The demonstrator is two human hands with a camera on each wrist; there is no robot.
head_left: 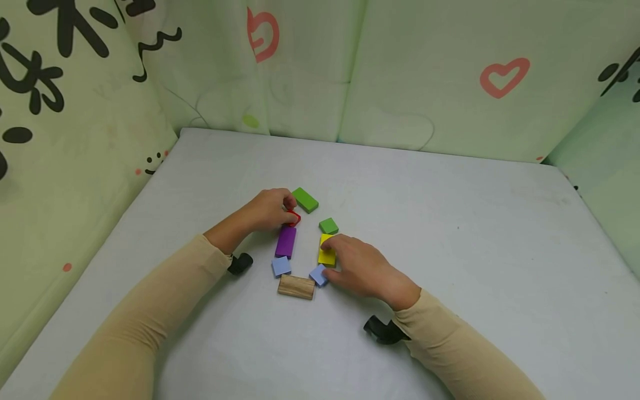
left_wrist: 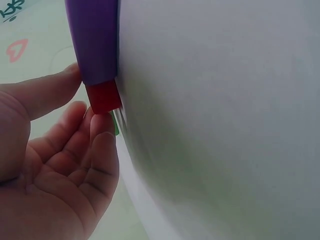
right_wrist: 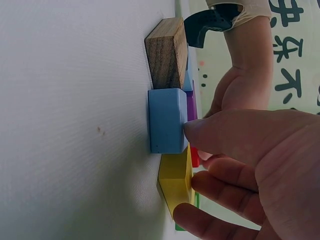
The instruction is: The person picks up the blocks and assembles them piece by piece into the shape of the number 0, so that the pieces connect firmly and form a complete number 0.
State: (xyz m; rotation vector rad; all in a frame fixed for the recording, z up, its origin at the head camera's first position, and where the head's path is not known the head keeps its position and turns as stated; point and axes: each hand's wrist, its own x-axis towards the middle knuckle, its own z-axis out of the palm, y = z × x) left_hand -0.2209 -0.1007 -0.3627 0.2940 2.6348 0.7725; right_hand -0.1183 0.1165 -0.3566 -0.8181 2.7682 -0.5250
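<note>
My left hand (head_left: 267, 210) pinches a small red block (left_wrist: 103, 96) between thumb and fingers, at the far end of a purple block (head_left: 286, 242); fingers partly cover the red block in the head view. My right hand (head_left: 365, 269) lies over a yellow block (head_left: 327, 256), its fingers touching the block. Its thumb touches a light blue block (right_wrist: 167, 121) at the yellow block's near end. A second light blue block (head_left: 281, 266) sits at the purple block's near end. Between the two blue blocks, nearest the person, lies a wood-grain block (head_left: 296, 287).
A long green block (head_left: 305, 200) lies just beyond the left hand's fingers. Past the yellow block's far end is a smaller green block (head_left: 328, 225). The blocks form a loop with gaps on the white tabletop (head_left: 475, 266). Printed curtains (head_left: 425, 83) surround the table's far side and sides.
</note>
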